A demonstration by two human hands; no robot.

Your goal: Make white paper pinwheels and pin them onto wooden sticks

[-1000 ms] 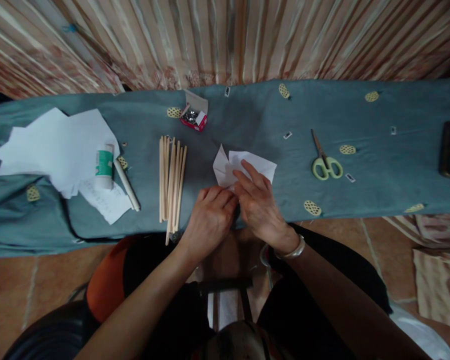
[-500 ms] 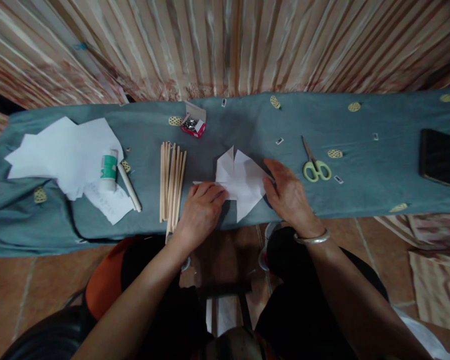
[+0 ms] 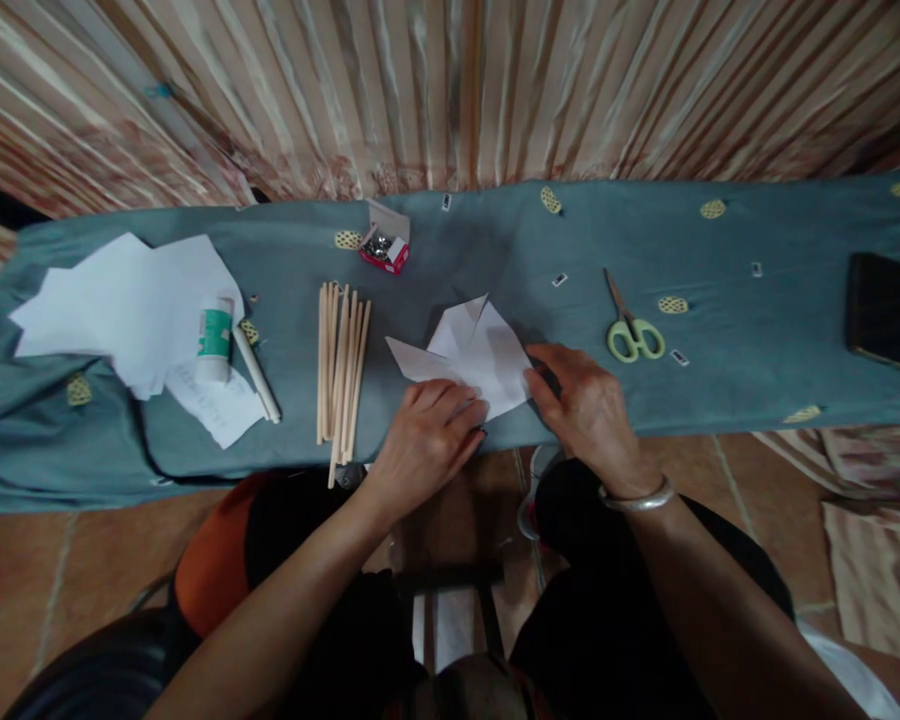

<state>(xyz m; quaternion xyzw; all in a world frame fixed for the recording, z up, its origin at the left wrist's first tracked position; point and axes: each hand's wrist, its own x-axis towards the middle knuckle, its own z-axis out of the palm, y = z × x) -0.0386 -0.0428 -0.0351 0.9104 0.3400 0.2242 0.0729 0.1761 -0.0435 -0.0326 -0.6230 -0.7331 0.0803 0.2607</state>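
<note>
Folded paper [image 3: 499,355] near the front edge of the desk [image 3: 720,380], between both hands. Left hand [image 3: 433,425] over its near-left part, probably to steady it; whether the fingers pinch, cannot tell. Right hand [image 3: 529,362]: thumb and forefinger apart at the right edge, presumably guiding it. Tube [image 3: 214,342] on sheets [image 3: 112,300], perhaps as weight; its green label and the slip's [image 3: 221,412] handwriting illegible.

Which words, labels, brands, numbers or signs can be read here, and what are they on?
None is readable.
Green-labelled tube: markings too blurred.
Paper slip: faint writing, too small.
Red box: any print too small.
Black-and-white patches on the cloth: too small.
Folded white paper: no text visible.
</note>
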